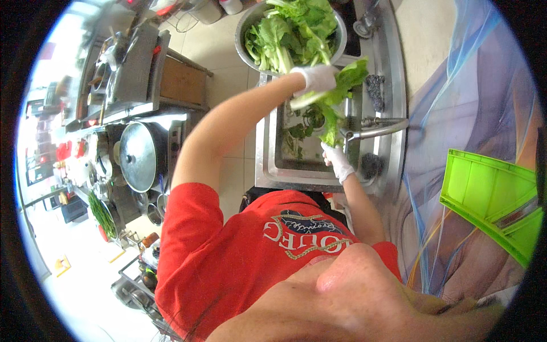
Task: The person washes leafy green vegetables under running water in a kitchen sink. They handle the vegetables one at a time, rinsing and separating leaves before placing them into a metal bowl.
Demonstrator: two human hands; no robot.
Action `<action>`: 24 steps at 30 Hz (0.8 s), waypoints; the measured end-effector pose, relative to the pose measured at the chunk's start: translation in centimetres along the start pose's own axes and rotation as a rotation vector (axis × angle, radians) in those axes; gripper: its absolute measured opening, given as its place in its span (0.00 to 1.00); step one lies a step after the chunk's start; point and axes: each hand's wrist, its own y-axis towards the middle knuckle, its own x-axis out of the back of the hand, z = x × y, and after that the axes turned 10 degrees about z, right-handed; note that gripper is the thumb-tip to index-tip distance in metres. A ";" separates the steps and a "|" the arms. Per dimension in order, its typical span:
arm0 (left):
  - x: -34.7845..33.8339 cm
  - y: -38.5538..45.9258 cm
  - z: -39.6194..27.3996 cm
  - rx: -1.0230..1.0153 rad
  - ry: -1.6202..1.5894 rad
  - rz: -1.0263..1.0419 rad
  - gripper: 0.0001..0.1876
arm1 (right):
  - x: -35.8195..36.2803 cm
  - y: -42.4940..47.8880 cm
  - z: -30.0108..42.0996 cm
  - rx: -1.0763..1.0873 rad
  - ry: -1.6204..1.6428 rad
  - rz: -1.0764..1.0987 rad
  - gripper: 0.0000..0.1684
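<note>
My left hand (318, 80), in a white glove, grips a leafy green vegetable (331, 112) over the sink. The pale stalk end juts out below the glove, and some of my left fingers are hidden. Lower down, my right hand (338, 162), also gloved in white, closes around the other leafy end near the faucet. The leaves stretch between both hands. Under them, the stainless-steel sink (267, 145) holds loose leaf pieces (299, 131). Just beyond my left hand stands a round metal basin (240, 48) heaped with leafy greens (290, 34).
A metal faucet (380, 129) reaches over the sink from the right. A dark scouring pad (375, 90) and another dark pad (372, 165) lie on the sink's right ledge. At far right is a green plastic crate (478, 184). A large lidded pot (139, 158) stands left.
</note>
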 end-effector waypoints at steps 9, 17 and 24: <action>19.6 7.5 8.5 -0.024 0.850 -0.365 0.16 | -2.0 -2.5 2.4 0.215 0.273 0.059 0.14; 15.1 3.4 2.1 -0.602 0.635 -0.184 0.13 | -1.3 -3.0 4.2 0.383 0.454 -0.014 0.17; -10.9 -5.3 8.5 -0.113 -0.764 0.771 0.29 | -3.3 -3.5 6.2 0.494 0.734 0.087 0.19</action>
